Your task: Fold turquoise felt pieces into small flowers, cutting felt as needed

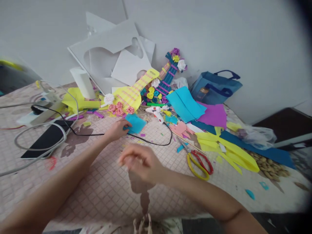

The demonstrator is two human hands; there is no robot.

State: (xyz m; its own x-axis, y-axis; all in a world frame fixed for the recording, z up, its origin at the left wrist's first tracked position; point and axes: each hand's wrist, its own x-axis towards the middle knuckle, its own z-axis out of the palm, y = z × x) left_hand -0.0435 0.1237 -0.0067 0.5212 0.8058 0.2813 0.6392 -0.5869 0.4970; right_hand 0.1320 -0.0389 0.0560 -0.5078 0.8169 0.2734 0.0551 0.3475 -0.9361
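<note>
1. We have the left grip (118,129), a bare hand, closed with thumb and fingers on the left edge of a small blue paper square (136,124).
2. We see that square near the middle of the patterned surface (102,188), just in front of a yellow paper guitar (129,97) and its pink paper flowers (119,112).
3. We hold the right grip (143,164) nearer to us, above the surface and apart from the square; its fingers are curled and blurred, so we cannot tell whether anything sits between them.
4. We find a white glue gun (158,116) just beyond the square to the right, its black cable (156,143) looping toward us and running left past the left grip.
5. To the right of our right grip we have scissors (200,164) with one red and one yellow handle, their blades pointing away from us.
6. Further right, we see yellow paper strips (229,151) near a pile of nuts (270,167).
7. Behind the glue gun, we see larger blue sheets (185,104) and a purple sheet (214,115), with a blue bag (214,87) behind them against the wall.
</note>
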